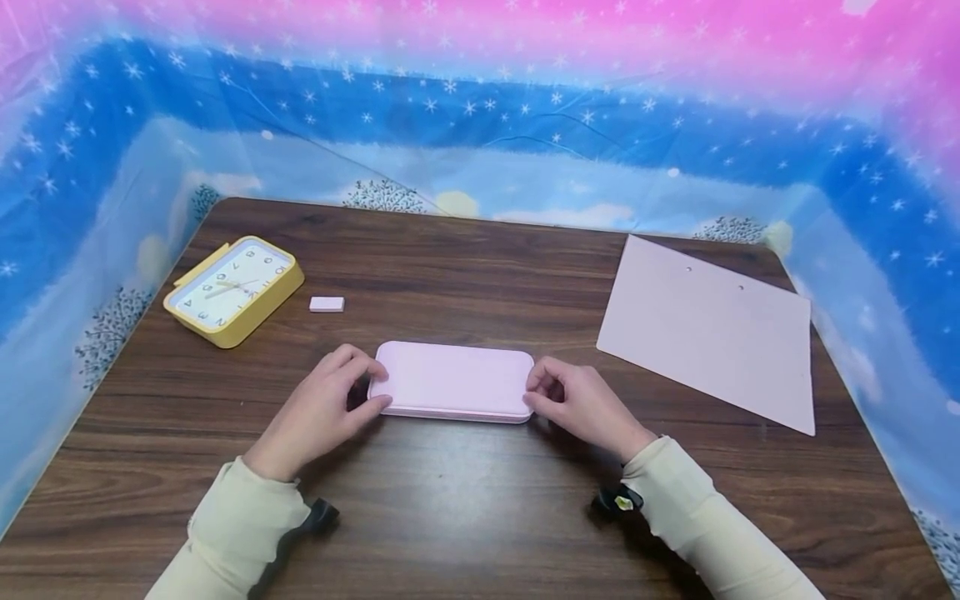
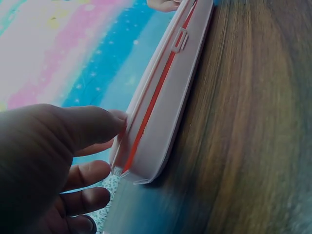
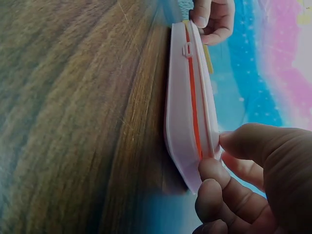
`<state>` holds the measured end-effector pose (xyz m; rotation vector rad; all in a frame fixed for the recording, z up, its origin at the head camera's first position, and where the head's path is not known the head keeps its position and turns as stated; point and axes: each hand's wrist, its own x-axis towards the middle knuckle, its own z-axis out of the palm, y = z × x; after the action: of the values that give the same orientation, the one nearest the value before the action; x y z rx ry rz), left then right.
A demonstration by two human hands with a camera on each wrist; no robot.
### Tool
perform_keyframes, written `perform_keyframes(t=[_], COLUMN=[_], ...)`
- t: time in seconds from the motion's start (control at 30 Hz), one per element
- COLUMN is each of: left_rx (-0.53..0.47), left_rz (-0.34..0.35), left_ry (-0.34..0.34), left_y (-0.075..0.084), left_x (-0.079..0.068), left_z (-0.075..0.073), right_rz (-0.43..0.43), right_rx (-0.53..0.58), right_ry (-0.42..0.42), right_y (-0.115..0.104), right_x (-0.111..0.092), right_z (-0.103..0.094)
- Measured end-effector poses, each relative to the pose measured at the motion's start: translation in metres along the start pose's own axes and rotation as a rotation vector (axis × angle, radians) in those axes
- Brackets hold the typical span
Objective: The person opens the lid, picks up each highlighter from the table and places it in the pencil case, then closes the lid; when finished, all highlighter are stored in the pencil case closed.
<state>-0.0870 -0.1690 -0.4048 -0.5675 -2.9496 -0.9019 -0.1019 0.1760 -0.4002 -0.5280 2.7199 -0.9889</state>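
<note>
A pale pink zip pencil case [image 1: 453,379] lies flat on the brown wooden table, its long side facing me. In the left wrist view an orange-red zip line [image 2: 153,102] runs along that side, with a pink zip pull [image 2: 180,40] on it. My left hand [image 1: 322,408] grips the left end, thumb at the near corner and index finger on the top edge. At the other end, my right hand [image 1: 585,404] pinches the lid's rim between thumb and curled fingers. The right wrist view shows the thumb [image 3: 243,141] on the rim.
Left of the case, a yellow alarm clock [image 1: 236,292] lies face up. A small white eraser [image 1: 327,304] sits between the clock and the case. On the right lies a pale pink flat board [image 1: 712,333] with two small round marks. A snowflake-patterned cloth [image 1: 465,108] surrounds the table.
</note>
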Motion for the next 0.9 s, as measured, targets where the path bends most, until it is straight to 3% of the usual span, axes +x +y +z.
perform_keyframes(t=[0.43, 0.9], left_rx=[-0.049, -0.01], left_rz=[0.044, -0.001], left_ry=[-0.076, -0.107], left_y=[-0.002, -0.0007], left_x=[0.0094, 0.0007], left_z=[-0.0053, -0.0028], right_rz=[0.007, 0.029], right_rx=[-0.005, -0.022], right_ry=[-0.05, -0.053], right_y=[-0.0014, -0.004], right_x=[0.0012, -0.0034], right_z=[-0.0034, 0.0058])
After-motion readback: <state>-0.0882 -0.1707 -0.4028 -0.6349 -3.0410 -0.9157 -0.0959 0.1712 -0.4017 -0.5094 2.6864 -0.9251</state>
